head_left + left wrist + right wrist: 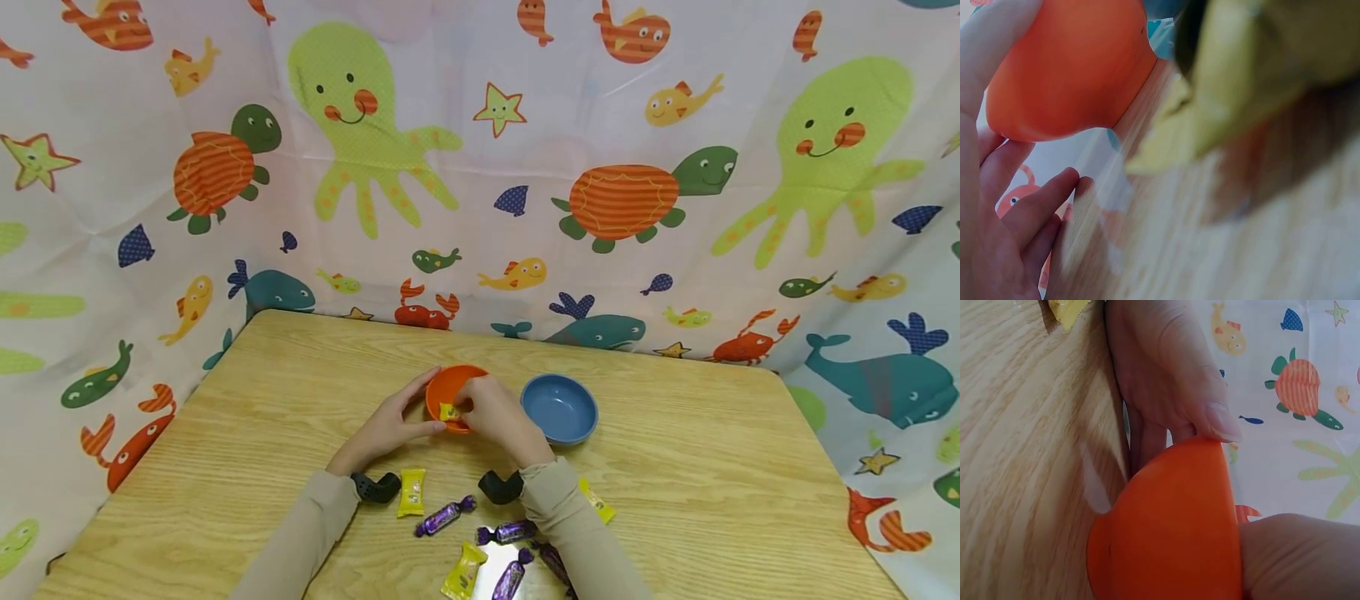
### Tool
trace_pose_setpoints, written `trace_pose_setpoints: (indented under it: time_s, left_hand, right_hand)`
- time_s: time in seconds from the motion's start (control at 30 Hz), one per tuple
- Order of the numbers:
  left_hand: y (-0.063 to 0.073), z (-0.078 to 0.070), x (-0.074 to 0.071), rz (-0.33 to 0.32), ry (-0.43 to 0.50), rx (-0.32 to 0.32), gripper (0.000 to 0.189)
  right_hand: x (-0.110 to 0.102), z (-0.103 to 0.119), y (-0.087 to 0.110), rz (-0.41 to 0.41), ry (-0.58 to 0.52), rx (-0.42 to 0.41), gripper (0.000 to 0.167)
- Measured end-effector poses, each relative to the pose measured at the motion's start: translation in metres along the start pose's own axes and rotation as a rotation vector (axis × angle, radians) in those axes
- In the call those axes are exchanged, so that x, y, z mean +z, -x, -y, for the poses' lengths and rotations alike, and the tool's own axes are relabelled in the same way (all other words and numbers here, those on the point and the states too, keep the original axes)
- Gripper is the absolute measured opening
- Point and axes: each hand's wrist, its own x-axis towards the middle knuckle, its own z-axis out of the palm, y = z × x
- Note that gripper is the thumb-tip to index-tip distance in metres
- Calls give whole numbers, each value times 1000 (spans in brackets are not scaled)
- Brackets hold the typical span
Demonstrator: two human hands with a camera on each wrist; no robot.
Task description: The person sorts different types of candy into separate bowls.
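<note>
My left hand (393, 421) grips the orange bowl (448, 382), thumb on its rim and fingers against the outer wall, about midway between the bench's (690, 492) left and right edges. My right hand (495, 410) reaches into it with fingers curled, a yellow-wrapped candy (449, 412) at the fingertips; whether they pinch it I cannot tell. The blue bowl (561, 408) sits just beside, toward the right edge. Farther from the bench's far edge lie three more yellow candies (412, 492) and four purple-wrapped candies (446, 516), some beside my right sleeve (581, 521).
</note>
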Motion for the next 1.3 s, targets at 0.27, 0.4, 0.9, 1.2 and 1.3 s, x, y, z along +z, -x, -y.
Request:
trace_pose_setpoints:
  time_s: [0.27, 0.4, 0.9, 1.2, 1.3]
  left_hand:
    - [-1, 0, 0, 3, -7, 18, 88]
    - [0, 1, -1, -3, -16, 8, 88]
    - [-1, 4, -1, 17, 20, 129, 82]
    - [-2, 1, 0, 3, 15, 52, 85]
    - [-2, 2, 0, 3, 14, 37, 87]
  right_hand:
    - [-4, 2, 7, -95, -37, -95, 14]
    - [-9, 10, 12, -135, -61, -127, 17]
    - [1, 54, 34, -138, -98, -550, 12]
    - [22, 67, 37, 122, -41, -498, 20]
    - [27, 65, 38, 148, -9, -463, 22]
